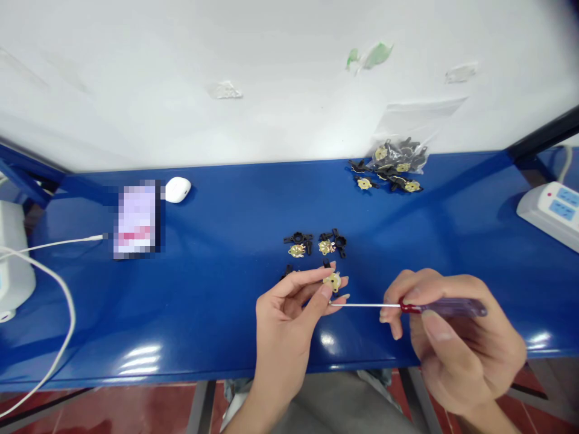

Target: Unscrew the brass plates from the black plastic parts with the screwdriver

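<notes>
My left hand [294, 319] pinches a small part with a brass-coloured plate [333, 281] and a black piece behind it, between thumb and fingers. My right hand [456, 343] is wrapped round a screwdriver [446, 307] with a dark red, see-through handle. Its thin metal shaft lies level and points left, the tip close to my left thumb and the lower edge of the part. Whether the tip touches a screw is too small to tell. Just beyond my left hand lie black plastic pieces [298, 237] and loose brass plates [326, 246], in small groups.
At the back right, several black-and-brass parts [392, 178] lie by and in a clear plastic bag [407, 135]. A blurred phone-like object [136, 220] with a white cable and a white earbud case [178, 189] are on the left. A power strip [554, 208] sits far right on the blue table [217, 265].
</notes>
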